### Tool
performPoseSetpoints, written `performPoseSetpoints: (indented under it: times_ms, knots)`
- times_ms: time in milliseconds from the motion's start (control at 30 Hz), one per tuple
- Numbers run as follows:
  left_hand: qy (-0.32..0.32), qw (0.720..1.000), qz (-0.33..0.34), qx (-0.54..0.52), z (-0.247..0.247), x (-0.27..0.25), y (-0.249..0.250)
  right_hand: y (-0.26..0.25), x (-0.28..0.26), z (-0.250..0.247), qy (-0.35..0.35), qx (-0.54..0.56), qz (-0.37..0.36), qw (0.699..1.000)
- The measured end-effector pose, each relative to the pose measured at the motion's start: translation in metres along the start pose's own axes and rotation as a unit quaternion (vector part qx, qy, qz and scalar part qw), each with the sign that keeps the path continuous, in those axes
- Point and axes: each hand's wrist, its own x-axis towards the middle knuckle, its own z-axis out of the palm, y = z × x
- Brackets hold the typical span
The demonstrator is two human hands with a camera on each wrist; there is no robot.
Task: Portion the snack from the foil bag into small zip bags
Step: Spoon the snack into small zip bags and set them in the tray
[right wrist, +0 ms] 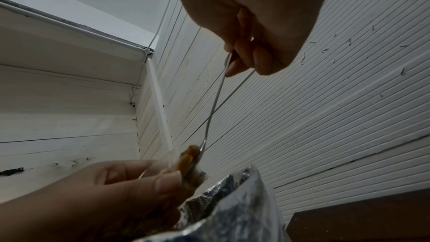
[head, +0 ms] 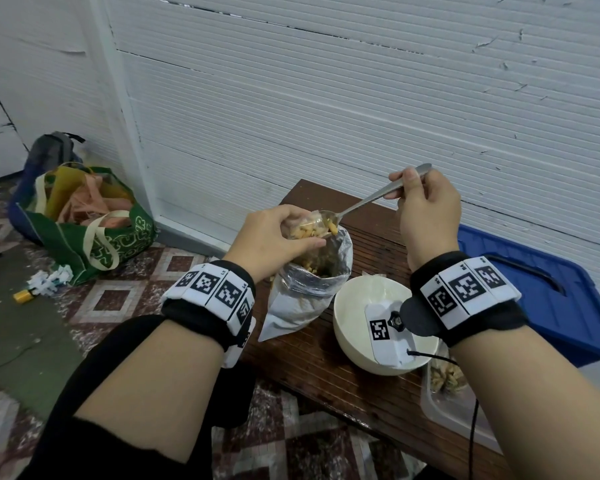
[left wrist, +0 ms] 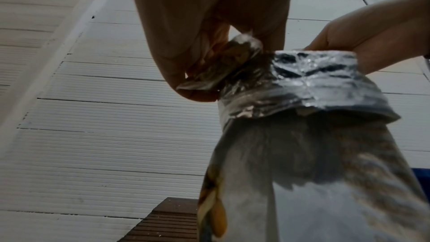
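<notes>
My right hand [head: 426,206] pinched the spoon [head: 329,220], its bowl tipped into the zip bag [head: 307,230] gripped by my left hand [head: 274,237] over the foil bag [head: 309,292].

Foil bag [head: 307,289] upright, rim rolled down; clear zip bag [head: 307,227] above mouth, partly filled.

Clear tub [head: 444,407] behind right forearm
</notes>
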Motion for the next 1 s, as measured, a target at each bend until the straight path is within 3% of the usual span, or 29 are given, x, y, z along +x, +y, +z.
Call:
performPoseSetpoints:
  times_ms: [333,733,867,1000]
  knots:
    - [0.012,0.999,-0.015,-0.038,-0.001,-0.001,0.000,-0.003,-0.004,-0.001,-0.012,0.034,-0.034,0.999]
    - [0.036,0.996,-0.021,-0.084,-0.005,0.000,-0.004,0.004,0.003,-0.013,0.105,-0.006,-0.012,0.994]
    - [0.041,0.993,-0.018,-0.106,-0.006,0.001,-0.005,0.011,-0.004,-0.011,0.070,-0.037,0.005,0.997]
    - [0.040,0.990,0.002,-0.133,-0.006,0.001,-0.002,0.016,-0.016,-0.003,-0.015,-0.118,-0.004,0.993]
